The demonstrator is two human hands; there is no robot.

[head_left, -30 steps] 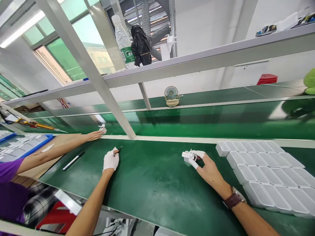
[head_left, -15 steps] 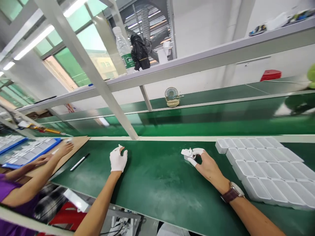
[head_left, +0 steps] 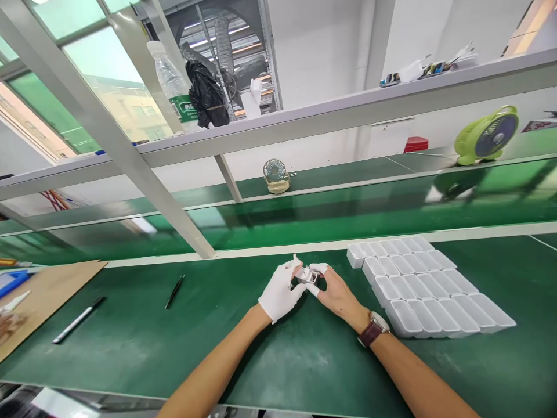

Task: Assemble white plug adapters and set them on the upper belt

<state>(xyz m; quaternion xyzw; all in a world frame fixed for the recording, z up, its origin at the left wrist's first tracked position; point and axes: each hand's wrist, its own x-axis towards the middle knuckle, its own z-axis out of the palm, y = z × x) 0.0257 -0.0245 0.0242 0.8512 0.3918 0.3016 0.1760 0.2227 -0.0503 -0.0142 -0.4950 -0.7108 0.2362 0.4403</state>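
Observation:
Both hands meet over the green work surface (head_left: 174, 354), around a small white plastic part (head_left: 307, 275). My left hand (head_left: 281, 293), in a white glove with bare fingertips, is closed on the part's left side. From the right, my right hand (head_left: 342, 293) pinches the same part between thumb and index finger, both in white finger covers. The fingers hide some of the part, so its exact kind does not show. A brown-strapped watch (head_left: 374, 329) is on the right wrist.
Rows of translucent white bins (head_left: 409, 319) stand to the right. Leftward lie a thin black pen-like item (head_left: 174, 291), a white-and-black pen (head_left: 79, 320) and a brown board (head_left: 56, 290) with a blurred co-worker's hand (head_left: 11, 325). Small fans, one cream (head_left: 277, 176) and one green (head_left: 486, 136), stand behind.
My left hand has moved right and closed on the white part held by my right hand. The view has turned right. A black pen-like item now shows on the left.

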